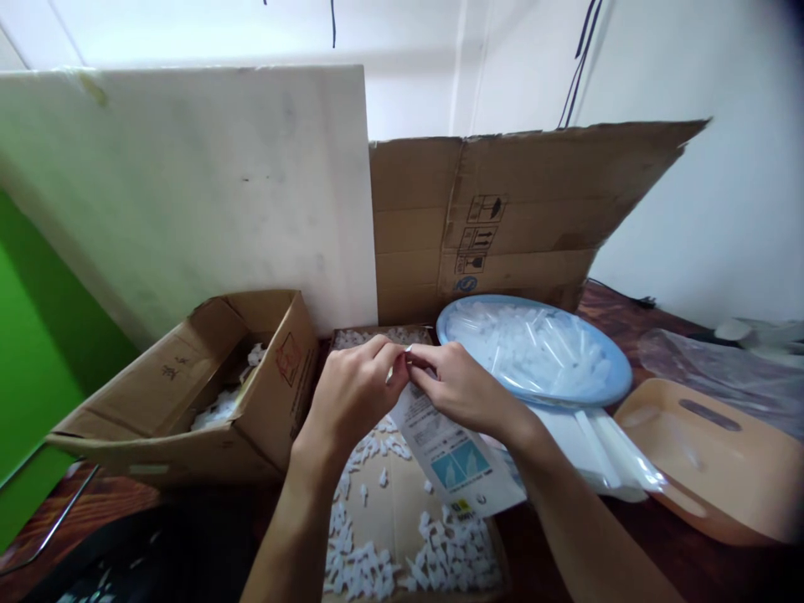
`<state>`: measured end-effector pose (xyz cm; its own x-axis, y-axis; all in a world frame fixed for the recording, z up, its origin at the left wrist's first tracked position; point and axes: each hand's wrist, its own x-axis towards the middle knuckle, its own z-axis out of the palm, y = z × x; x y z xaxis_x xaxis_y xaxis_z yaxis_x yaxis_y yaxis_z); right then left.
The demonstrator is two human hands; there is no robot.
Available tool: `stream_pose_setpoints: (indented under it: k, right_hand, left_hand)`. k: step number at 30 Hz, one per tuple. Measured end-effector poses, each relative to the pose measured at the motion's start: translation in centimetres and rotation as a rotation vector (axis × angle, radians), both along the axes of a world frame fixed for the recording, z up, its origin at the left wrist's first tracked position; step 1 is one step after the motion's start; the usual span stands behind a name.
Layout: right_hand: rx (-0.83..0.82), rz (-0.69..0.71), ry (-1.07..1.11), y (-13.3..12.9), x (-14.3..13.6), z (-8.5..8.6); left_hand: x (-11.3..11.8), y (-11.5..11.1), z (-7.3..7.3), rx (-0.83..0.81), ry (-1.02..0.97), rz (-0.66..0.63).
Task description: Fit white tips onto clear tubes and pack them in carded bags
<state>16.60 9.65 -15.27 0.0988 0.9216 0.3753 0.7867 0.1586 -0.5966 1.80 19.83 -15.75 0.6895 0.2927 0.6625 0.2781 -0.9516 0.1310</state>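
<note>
My left hand (363, 377) and my right hand (456, 381) meet in the middle of the view, fingers closed in a pinch. Between them hangs a white printed packet (433, 435) with blue pictures and small text, its top edge at my fingertips. Whether it is a flat bag or a card I cannot tell. A tiny pale bit shows at the fingertips, too small to name. Below lies a cardboard sheet (393, 511) with many small white plastic pieces (449, 553) scattered over it, some partly hidden by the packet and my arms.
At the left stands an open cardboard box (270, 419) with white pieces inside. A blue basin (603, 381) of clear plastic items sits at the right, beside flat plastic bags (584, 444) and a tan bin (722, 452). Upright cardboard (414, 226) and a white board (251, 193) stand behind.
</note>
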Motion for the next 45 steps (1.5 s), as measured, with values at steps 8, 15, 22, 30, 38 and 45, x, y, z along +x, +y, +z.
stream_pose_setpoints:
  k: [8, 15, 22, 30, 38, 45]
  right_hand:
    - [-0.003, 0.066, 0.018, 0.1, -0.2, 0.1]
    - [-0.027, 0.105, 0.038, -0.1, -0.4, 0.3]
    - [-0.036, 0.171, 0.025, 0.0, -0.3, 0.3]
    - [-0.027, 0.216, 0.048, 0.0, -0.3, 0.2]
    - [-0.020, 0.251, 0.131, 0.1, -0.5, 0.3]
    - [0.006, 0.253, 0.198, -0.2, -0.5, 0.6]
  left_hand:
    - [-0.5, 0.8, 0.1, -0.154, -0.078, -0.057]
    - [-1.2, 1.0, 0.8, -0.294, -0.099, -0.145]
    - [-2.0, 1.6, 1.2, -0.358, -0.077, -0.237]
    - [-2.8, 1.7, 1.5, -0.422, -0.050, -0.258]
    - [-3.6, 1.8, 2.0, -0.584, -0.003, -0.279]
    - [-4.1, 1.6, 2.1, -0.756, -0.107, -0.329]
